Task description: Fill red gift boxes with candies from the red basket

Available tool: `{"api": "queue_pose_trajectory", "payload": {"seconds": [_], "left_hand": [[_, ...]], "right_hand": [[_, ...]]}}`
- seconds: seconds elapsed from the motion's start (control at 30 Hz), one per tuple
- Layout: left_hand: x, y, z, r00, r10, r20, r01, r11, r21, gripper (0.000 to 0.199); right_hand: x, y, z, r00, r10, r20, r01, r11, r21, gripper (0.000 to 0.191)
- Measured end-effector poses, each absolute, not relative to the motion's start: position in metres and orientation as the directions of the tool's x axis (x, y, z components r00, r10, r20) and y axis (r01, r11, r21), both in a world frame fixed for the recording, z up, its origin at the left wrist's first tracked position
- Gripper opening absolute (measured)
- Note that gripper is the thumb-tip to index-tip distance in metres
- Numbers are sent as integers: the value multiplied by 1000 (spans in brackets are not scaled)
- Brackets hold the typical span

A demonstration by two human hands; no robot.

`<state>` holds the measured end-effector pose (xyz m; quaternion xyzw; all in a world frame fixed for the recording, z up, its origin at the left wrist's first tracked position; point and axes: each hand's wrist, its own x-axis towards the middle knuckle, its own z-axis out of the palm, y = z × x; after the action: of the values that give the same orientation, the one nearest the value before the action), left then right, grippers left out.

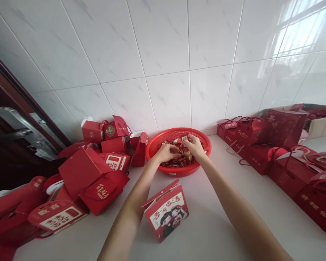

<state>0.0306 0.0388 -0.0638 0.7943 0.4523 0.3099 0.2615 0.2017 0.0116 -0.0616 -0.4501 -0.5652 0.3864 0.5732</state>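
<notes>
Both hands over the basket. Right hand [195, 145] nearly closed, thumb and fingertips pinching a small packet [184, 139] at its edge, presumably because something so flat needs only a light tip grip. Left hand [167, 153] half open, fingers curled down among the sweets [179, 162]; cannot tell whether it has hold of any, as the fingertips are lost against the wrappers. The basket [151, 148] sits on the worktop [212, 224] near the wall [168, 105], straight ahead — within equal reach of both arms, I judge. Nearer the body, between the forearms, one box [170, 214] stands alone, turned at an angle, its top flaps parted; the spot seems chosen to keep its mouth handy to the basket. Left: a heap of boxes [84, 170], tipped every way, apparently set down loosely with no care for order. Right: a row of boxes [256, 157] with cord handles, mostly upright and close together — likely to save room. Beyond the row, a carton [323, 126] holds more red items.
</notes>
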Motion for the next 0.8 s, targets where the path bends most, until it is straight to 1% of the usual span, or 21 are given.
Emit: {"api": "queue_pose_trajectory", "payload": {"seconds": [0.03, 0.07, 0.13, 0.23, 0.3, 0.4, 0.47, 0.53, 0.6, 0.67, 0.73, 0.8], "left_hand": [[31, 39, -64, 440, 871, 217, 560, -455, 693, 8], [31, 39, -65, 449, 869, 208, 560, -456, 692, 8], [29, 42, -64, 404, 876, 264, 547, -463, 698, 9], [24, 47, -62, 302, 877, 375, 517, -481, 708, 23], [22, 47, -61, 249, 867, 431, 472, -498, 728, 28], [22, 44, -61, 219, 853, 473, 306, -521, 797, 32], [23, 42, -60, 240, 853, 463, 194, -509, 838, 35], [24, 41, -60, 244, 866, 436, 144, -477, 867, 36], [24, 42, -60, 209, 893, 399, 178, -436, 882, 36], [23, 45, -61, 192, 913, 359, 317, -404, 858, 34], [24, 47, -63, 239, 919, 312, 462, -391, 796, 30], [27, 48, -66, 316, 915, 252, 545, -392, 741, 21]], "right_hand": [[202, 12, -62, 62, 951, 303, 62, 299, -952, 6], [202, 13, -62, 66, 950, 306, 58, 302, -952, 7], [202, 14, -62, 98, 948, 304, 38, 302, -953, 10], [203, 16, -62, 155, 949, 274, -62, 286, -956, 20], [205, 16, -60, 101, 960, 263, -181, 277, -944, 28], [206, 13, -59, -56, 961, 270, -313, 240, -919, 36], [206, 11, -58, -138, 952, 273, -319, 218, -922, 38], [206, 9, -58, -170, 941, 292, -299, 234, -925, 37], [205, 9, -58, -124, 942, 313, -315, 262, -912, 36], [205, 9, -57, -2, 954, 301, -380, 278, -883, 37], [205, 11, -56, 119, 963, 242, -442, 270, -855, 37], [206, 12, -55, 187, 965, 181, -478, 251, -842, 38]]}}
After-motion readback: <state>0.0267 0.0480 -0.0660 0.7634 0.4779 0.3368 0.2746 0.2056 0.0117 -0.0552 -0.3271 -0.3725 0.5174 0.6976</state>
